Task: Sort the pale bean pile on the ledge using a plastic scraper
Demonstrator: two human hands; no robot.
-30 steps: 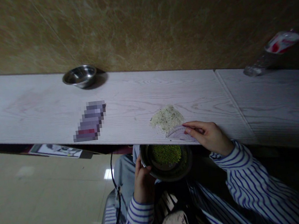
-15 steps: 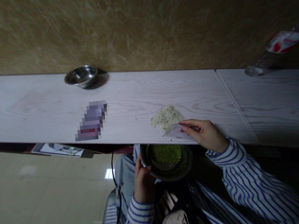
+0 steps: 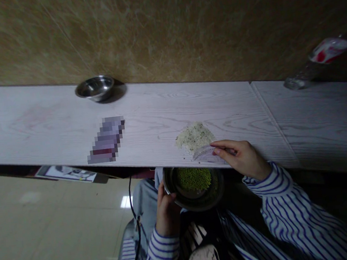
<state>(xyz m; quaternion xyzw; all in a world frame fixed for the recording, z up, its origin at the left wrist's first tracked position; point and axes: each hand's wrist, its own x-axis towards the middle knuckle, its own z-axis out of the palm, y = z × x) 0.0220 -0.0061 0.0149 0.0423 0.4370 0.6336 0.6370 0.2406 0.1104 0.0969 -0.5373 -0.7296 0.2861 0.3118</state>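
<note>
My left hand [image 3: 167, 214] grips the rim of a dark round bowl [image 3: 198, 205] just below the table edge, tilting it slightly. Green mung beans [image 3: 194, 179] lie inside the bowl. My right hand [image 3: 241, 160] rests at the table's near edge, its fingers pinching a pale, curved, translucent card [image 3: 206, 154]. The card's tip touches the edge of a small pile of white rice with dark specks [image 3: 195, 137]. A few grains are scattered around the pile.
The pale wood-grain table [image 3: 50, 119] runs along a mottled brown wall [image 3: 162, 31]. On it stand a steel bowl [image 3: 95, 89], a pixelated flat object [image 3: 107, 139], and a clear bottle with a red-white label [image 3: 319, 61]. A black cable [image 3: 132, 205] hangs below.
My right hand and the card have shifted slightly right along the table edge since the previous frame. My left hand and the dark bowl stay in nearly the same place.
</note>
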